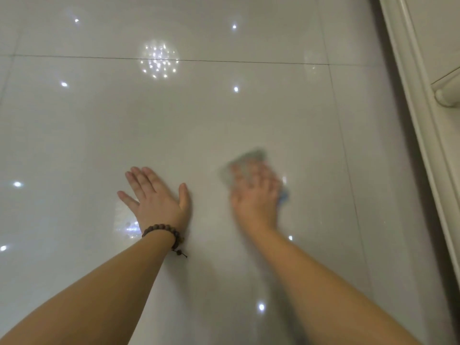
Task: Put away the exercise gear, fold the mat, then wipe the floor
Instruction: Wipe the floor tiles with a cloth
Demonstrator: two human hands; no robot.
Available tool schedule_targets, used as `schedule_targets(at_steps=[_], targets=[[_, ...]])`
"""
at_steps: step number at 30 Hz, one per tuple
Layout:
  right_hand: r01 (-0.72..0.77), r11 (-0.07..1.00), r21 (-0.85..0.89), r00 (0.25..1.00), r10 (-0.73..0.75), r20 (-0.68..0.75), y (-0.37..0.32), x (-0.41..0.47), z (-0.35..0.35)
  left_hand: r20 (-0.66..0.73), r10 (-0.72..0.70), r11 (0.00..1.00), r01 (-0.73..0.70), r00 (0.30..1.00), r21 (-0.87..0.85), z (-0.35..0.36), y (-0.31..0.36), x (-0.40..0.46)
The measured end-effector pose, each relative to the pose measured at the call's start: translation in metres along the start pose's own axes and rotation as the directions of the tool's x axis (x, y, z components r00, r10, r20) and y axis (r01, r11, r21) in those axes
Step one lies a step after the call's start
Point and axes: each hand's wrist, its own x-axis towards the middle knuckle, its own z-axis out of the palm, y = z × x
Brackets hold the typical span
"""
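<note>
A glossy white tiled floor (pixel 224 115) fills the view. My left hand (pixel 155 196) lies flat on the tile with its fingers spread and holds nothing; a brown bead bracelet circles that wrist. To its right, my right hand (pixel 255 195) presses down on a grey-blue cloth (pixel 251 158) against the floor. That hand and the cloth are blurred by motion. The cloth pokes out beyond the fingertips and at the hand's right side. No mat or exercise gear is in view.
White furniture with moulded trim (pixel 423 95) runs along the right edge, with a rounded white part (pixel 448 95) sticking out. Thin grout lines cross the floor, and ceiling lights reflect in the tiles.
</note>
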Motion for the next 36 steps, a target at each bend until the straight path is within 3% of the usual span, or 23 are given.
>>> schedule_targets(at_steps=[2,4,6,8,10,13,16,17,18,20,21,23,26,28,31,32,34,36], targets=[[0.362,0.929,0.075,0.921,-0.369,0.128,-0.01,-0.017,-0.002,-0.024,0.032,0.998,-0.033,0.999,-0.05,0.0,-0.001,-0.003],[0.48,0.872,0.096,0.861,-0.489,0.139,0.025,-0.013,-0.008,-0.05,0.081,0.989,-0.086,0.996,-0.12,0.0,-0.001,-0.004],[0.331,0.943,0.028,0.939,-0.332,0.096,0.075,-0.009,-0.011,-0.084,0.124,0.967,-0.139,0.989,-0.212,-0.005,-0.002,-0.005],[0.006,1.0,-0.011,0.999,-0.006,0.048,0.13,-0.004,-0.019,-0.093,0.099,0.96,-0.12,0.991,-0.254,-0.008,-0.015,-0.021],[-0.208,0.977,-0.053,0.977,0.21,0.045,0.176,-0.005,-0.03,-0.054,0.003,0.981,-0.013,0.999,-0.192,0.0,-0.038,-0.067],[-0.347,0.937,-0.038,0.936,0.349,0.054,0.202,-0.003,-0.043,0.119,-0.113,0.992,0.118,0.986,-0.039,0.018,-0.069,-0.142],[-0.606,0.795,0.031,0.796,0.606,0.001,0.154,0.001,-0.037,0.168,-0.15,0.987,0.137,0.974,0.085,0.026,-0.072,-0.152],[-0.616,0.786,0.049,0.787,0.617,-0.004,0.125,-0.003,-0.034,0.161,-0.153,0.986,0.141,0.975,0.089,0.024,-0.07,-0.149],[-0.538,0.841,0.056,0.842,0.539,-0.011,0.094,-0.011,-0.03,0.152,-0.15,0.986,0.138,0.977,0.09,0.021,-0.068,-0.148],[-0.148,0.988,0.043,0.988,0.146,0.039,0.04,-0.039,-0.021,0.157,-0.157,0.985,0.142,0.975,0.103,0.02,-0.066,-0.151],[0.073,0.996,0.045,0.994,-0.077,0.082,0.022,-0.053,-0.018,0.152,-0.157,0.984,0.141,0.976,0.112,0.02,-0.066,-0.152],[0.359,0.928,0.1,0.917,-0.371,0.145,0.019,-0.065,-0.014,0.152,-0.154,0.984,0.136,0.976,0.118,0.019,-0.066,-0.151],[0.473,0.873,0.122,0.861,-0.487,0.145,0.064,-0.059,-0.016,0.13,-0.131,0.989,0.12,0.983,0.087,0.02,-0.066,-0.15],[0.344,0.935,0.083,0.926,-0.352,0.133,0.113,-0.06,-0.023,0.117,-0.127,0.991,0.121,0.985,0.063,0.021,-0.066,-0.151],[-0.053,0.998,-0.033,0.995,0.056,0.079,0.199,-0.069,-0.046,0.1,-0.123,0.991,0.117,0.987,0.065,0.022,-0.067,-0.15],[-0.241,0.97,-0.039,0.968,0.243,0.069,0.218,-0.074,-0.055,0.099,-0.123,0.991,0.117,0.987,0.067,0.022,-0.068,-0.15],[-0.599,0.801,0.001,0.8,0.598,0.035,0.224,-0.078,-0.063,0.087,-0.121,0.992,0.116,0.989,0.058,0.022,-0.068,-0.151],[-0.763,0.645,0.046,0.644,0.764,-0.03,0.178,-0.076,-0.052,0.066,-0.119,0.993,0.117,0.991,0.034,0.023,-0.067,-0.15]])
